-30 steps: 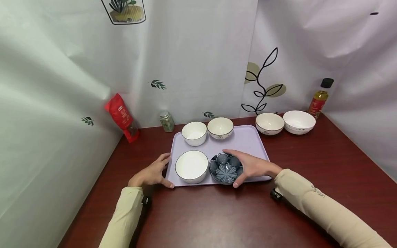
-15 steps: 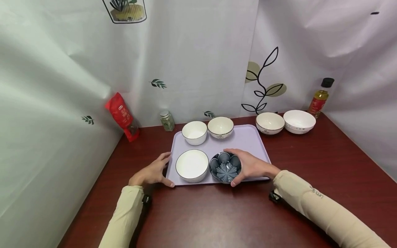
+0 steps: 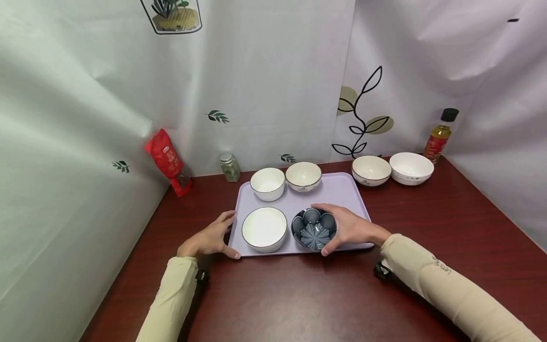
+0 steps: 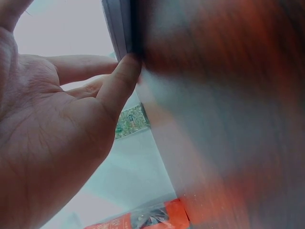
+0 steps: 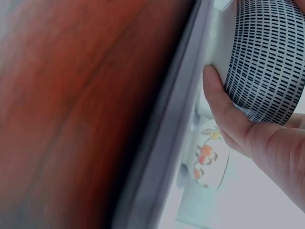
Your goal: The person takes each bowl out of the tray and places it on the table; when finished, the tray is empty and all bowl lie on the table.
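My right hand (image 3: pixel 350 227) grips a dark blue patterned bowl (image 3: pixel 315 235) by its right side, the thumb at the front and fingers round the back. In the right wrist view the bowl's outside (image 5: pixel 267 57) shows rows of dark dashes, and a fingertip is low near its pale foot. The bowl is over the front of a lilac tray (image 3: pixel 342 199), right of a large white bowl (image 3: pixel 265 230). At the tray's front left corner, my left hand (image 3: pixel 210 237) has its fingers spread and fairly straight; in the left wrist view, fingertips (image 4: pixel 129 59) meet the tray's edge.
Two smaller bowls, one plain white (image 3: pixel 268 185) and one with a floral outside (image 3: pixel 303 176), stand at the tray's back. Off the tray at back right are two more bowls (image 3: pixel 372 171) and an oil bottle (image 3: pixel 438 140). A spice jar (image 3: pixel 231 168) and red packet (image 3: pixel 168 159) stand back left.
My right hand has shifted the blue bowl slightly right and back, widening the gap to the large white bowl. The left hand stays at the tray's corner.
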`<state>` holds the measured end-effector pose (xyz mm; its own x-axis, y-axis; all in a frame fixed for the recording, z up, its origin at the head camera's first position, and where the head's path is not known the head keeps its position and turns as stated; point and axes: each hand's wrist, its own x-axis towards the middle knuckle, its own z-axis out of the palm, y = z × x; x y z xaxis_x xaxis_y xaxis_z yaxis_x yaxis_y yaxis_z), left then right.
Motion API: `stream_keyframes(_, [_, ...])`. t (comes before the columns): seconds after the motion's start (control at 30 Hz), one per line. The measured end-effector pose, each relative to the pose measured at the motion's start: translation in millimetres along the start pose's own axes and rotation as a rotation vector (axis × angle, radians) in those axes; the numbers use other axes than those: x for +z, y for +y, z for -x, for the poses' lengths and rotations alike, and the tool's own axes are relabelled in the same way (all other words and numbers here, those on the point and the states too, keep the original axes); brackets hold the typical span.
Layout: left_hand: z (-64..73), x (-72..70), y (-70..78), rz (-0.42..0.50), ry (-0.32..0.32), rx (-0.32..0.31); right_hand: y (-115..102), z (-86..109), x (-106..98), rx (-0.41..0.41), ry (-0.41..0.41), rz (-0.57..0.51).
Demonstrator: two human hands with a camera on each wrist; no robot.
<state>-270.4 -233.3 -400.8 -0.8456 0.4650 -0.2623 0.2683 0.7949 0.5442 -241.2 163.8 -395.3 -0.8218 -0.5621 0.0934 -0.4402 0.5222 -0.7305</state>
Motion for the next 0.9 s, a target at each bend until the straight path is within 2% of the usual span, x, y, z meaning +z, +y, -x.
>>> stream_keyframes(0.43, [0.3,0.6,0.5,0.0,0.007,0.008,12.2,18.9,-24.7,0.041,0.023,-0.008])
stream_keyframes(0.9, [1.0,0.8,2.7,0.0,0.004,-0.018,26.7,47.3,-59.8,0.098,0.093,0.077])
